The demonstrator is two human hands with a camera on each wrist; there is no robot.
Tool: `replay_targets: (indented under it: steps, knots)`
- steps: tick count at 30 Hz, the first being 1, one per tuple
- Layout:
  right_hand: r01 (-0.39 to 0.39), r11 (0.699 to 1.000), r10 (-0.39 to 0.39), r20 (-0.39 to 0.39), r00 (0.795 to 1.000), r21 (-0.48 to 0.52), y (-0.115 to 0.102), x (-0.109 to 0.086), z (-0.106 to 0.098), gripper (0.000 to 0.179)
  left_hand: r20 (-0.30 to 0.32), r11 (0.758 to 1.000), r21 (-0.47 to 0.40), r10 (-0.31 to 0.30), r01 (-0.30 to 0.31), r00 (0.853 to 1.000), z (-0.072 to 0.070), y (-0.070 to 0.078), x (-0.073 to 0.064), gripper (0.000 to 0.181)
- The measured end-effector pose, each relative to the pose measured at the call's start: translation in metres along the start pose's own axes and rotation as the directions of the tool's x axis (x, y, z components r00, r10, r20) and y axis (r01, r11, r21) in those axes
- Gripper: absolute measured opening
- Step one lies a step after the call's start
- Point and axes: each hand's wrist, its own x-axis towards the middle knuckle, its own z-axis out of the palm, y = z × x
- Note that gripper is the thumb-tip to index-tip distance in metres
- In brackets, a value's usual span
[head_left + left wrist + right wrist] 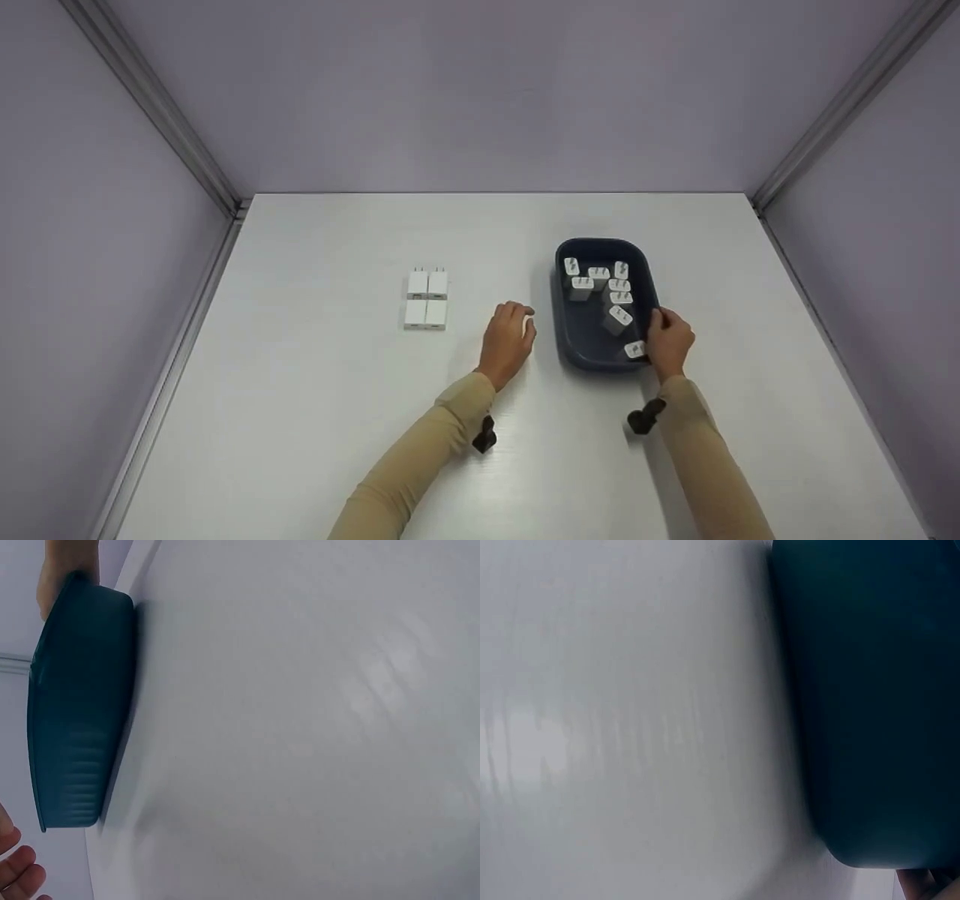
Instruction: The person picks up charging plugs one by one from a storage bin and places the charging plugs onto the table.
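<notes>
A dark blue plastic tub stands on the right half of the table, its side wall blue-green in the left wrist view. Inside it several white charger plugs stand with their prongs up. My right hand grips the tub's right rim near the front corner; in the right wrist view the tub wall hides most of that hand. Left of the tub, my left hand hovers with loosely bent fingers and nothing visible in them. Farther left, more white charger plugs form a compact two-by-two block.
The white table reaches back to a pale wall, with side walls at left and right. A small black device sits at each wrist, and both sleeves are tan.
</notes>
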Motion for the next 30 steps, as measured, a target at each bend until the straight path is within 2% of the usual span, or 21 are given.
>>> replay_targets:
  steps: [6, 13, 22, 30]
  knots:
    - [0.014, 1.000, -0.014, -0.004, 1.000, 0.002, 0.000, 0.000, 0.001, 0.034, 0.025, 0.999, -0.039, 0.026, -0.026, 0.999, -0.003, 0.012, 0.001, 0.012]
    - [0.029, 1.000, -0.029, -0.010, 1.000, 0.003, -0.001, 0.000, 0.001, 0.034, 0.038, 0.996, -0.083, 0.031, -0.028, 0.999, -0.001, 0.021, 0.003, 0.013]
    - [0.032, 0.999, -0.032, -0.001, 0.999, -0.001, -0.001, -0.001, 0.001, 0.035, 0.042, 0.991, -0.106, 0.090, -0.085, 0.995, 0.001, 0.033, 0.005, 0.013]
    - [0.020, 1.000, -0.019, 0.007, 1.000, -0.010, -0.001, -0.002, -0.003, 0.035, 0.086, 0.983, -0.134, 0.136, -0.124, 0.987, 0.004, 0.045, 0.004, 0.015]
